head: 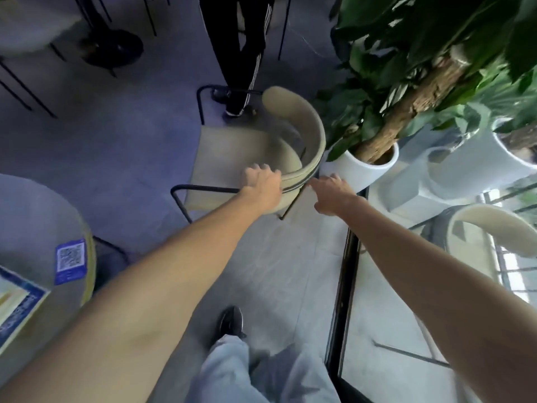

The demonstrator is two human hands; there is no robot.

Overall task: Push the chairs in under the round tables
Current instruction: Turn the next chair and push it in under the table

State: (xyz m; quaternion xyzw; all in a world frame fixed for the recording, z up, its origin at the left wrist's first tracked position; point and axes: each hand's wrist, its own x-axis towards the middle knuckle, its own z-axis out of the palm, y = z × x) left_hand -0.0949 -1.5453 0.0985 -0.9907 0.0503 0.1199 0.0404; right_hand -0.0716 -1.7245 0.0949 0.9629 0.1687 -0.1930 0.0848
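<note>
The fingers [257, 170] of the left hand [263, 186] are spread and curled over the near end of the curved, padded backrest of the cream upholstered chair with a thin black metal tube frame [232, 152], a hold that suits steering it; the right hand [334, 196] hovers just right of that backrest end, fingers loosely extended, touching nothing that can be seen. Beyond the fingers the flat square seat faces a standing person's dark striped trousers [247, 53], and just right stands a smooth white cylindrical planter with a rough brown trunk [357, 170]. The round grey bench with a blue code sticker [37, 216] lies well to the left, so the chair is not yet under it.
</note>
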